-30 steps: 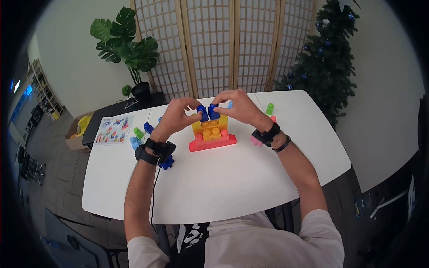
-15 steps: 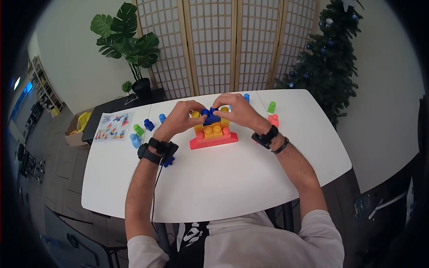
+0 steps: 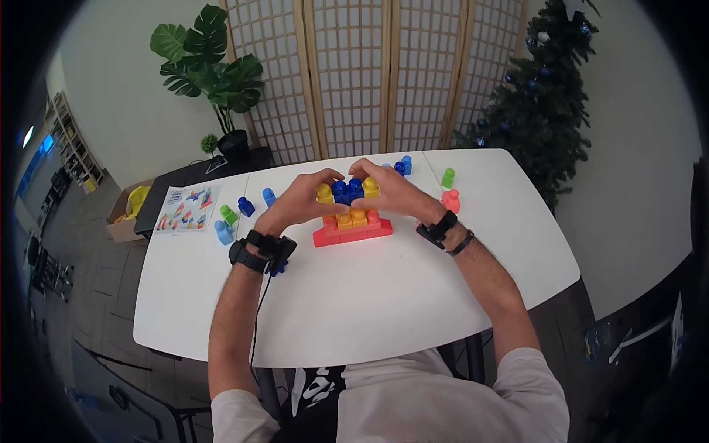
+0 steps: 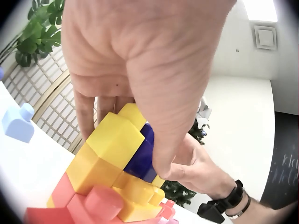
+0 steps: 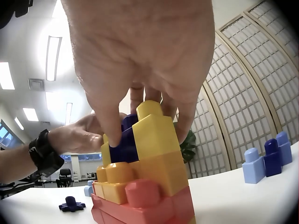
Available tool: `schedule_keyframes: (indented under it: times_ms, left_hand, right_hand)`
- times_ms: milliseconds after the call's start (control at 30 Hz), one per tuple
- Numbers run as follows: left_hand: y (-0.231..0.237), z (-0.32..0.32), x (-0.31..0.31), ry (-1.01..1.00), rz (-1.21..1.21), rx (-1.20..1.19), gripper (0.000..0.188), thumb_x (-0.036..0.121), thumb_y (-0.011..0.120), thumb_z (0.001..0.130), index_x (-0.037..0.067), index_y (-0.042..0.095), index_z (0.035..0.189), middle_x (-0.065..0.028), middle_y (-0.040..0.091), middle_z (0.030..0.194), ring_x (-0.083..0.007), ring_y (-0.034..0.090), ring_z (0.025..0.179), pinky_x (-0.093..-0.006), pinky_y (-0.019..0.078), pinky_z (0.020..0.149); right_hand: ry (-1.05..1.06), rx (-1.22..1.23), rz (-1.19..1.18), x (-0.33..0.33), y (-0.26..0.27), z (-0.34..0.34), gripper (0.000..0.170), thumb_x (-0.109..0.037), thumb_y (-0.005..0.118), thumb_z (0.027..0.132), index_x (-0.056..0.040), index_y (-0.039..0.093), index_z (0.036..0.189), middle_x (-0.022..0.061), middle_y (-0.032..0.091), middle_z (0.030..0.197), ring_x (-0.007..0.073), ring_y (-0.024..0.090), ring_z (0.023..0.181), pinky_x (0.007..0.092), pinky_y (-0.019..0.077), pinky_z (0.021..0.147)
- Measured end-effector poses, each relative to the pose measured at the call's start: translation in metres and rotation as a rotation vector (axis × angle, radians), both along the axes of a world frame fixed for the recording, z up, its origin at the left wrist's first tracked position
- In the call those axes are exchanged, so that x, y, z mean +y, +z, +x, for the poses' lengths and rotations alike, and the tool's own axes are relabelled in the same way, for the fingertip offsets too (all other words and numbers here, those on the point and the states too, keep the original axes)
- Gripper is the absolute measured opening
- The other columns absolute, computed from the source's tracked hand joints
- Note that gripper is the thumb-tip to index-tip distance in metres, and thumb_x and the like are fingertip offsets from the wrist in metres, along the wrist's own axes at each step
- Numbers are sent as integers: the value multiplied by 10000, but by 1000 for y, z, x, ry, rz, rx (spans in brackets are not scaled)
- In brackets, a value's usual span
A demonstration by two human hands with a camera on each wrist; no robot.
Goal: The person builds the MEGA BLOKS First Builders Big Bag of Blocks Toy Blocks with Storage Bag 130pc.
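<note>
Several toy building blocks are stacked in the middle of the table. The stack has a red base (image 3: 353,235) and orange blocks (image 3: 351,219) above it. Its top row has two dark blue blocks (image 3: 347,194) between a left yellow block (image 3: 325,194) and a right yellow block (image 3: 371,188). My left hand (image 3: 304,196) pinches the top row from the left, thumb in front at the blue, fingers behind. From the other side my right hand (image 3: 395,190) does likewise, its thumb on the blue front (image 5: 124,148). The fingertips behind are partly hidden.
On the left lie a printed sheet (image 3: 186,210), light blue block (image 3: 224,232), green block (image 3: 229,215) and dark blue block (image 3: 246,206). A dark blue gear (image 5: 71,204) is near the left wrist. Another green block (image 3: 448,177) and a coral-red block (image 3: 450,201) stand right.
The two dark blue blocks have come down, turned level and now sit side by side between the yellow ones. Both thumbs have dropped to the front of the stack.
</note>
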State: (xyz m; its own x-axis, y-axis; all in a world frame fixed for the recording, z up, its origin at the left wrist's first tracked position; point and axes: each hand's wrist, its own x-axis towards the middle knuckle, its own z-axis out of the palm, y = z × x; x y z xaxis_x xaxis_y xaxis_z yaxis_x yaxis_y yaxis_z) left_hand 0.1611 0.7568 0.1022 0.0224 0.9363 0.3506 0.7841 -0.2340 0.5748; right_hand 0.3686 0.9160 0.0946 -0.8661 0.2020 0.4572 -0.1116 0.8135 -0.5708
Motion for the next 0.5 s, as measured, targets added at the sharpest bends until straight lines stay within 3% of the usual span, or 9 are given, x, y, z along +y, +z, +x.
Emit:
schedule_keyframes:
  times_ms: [100,233,300,500]
  left_hand:
    - [-12,-4,5,44,-93,36,483,230,891,895,14,692,1279,-151,780,1028,-266,746,937,-377,571,852]
    - [-15,-1,5,65,-106,-11,446,209,881,905,6,685,1250,-156,773,1009,-271,738,905,-382,568,838]
    - [-12,-1,6,66,-105,44,464,224,876,912,-16,683,1259,-201,773,1068,-330,752,981,-410,583,911]
    - [-11,3,5,83,-93,46,442,197,858,919,-21,677,1258,-211,768,1072,-339,748,993,-422,582,922]
  right_hand:
    - [7,-135,50,8,-11,-6,477,-234,810,942,4,611,1304,171,729,1204,331,699,1160,414,550,1009]
    - [-13,-157,74,7,-11,-7,475,-231,817,937,11,620,1295,189,732,1183,354,707,1132,420,556,978]
    - [-8,-145,76,8,-10,-9,469,-235,824,933,21,629,1273,204,735,1156,364,718,1089,425,562,939]
    - [-6,-112,100,7,-11,-9,452,-227,826,926,29,634,1245,209,738,1135,364,726,1059,429,566,910]
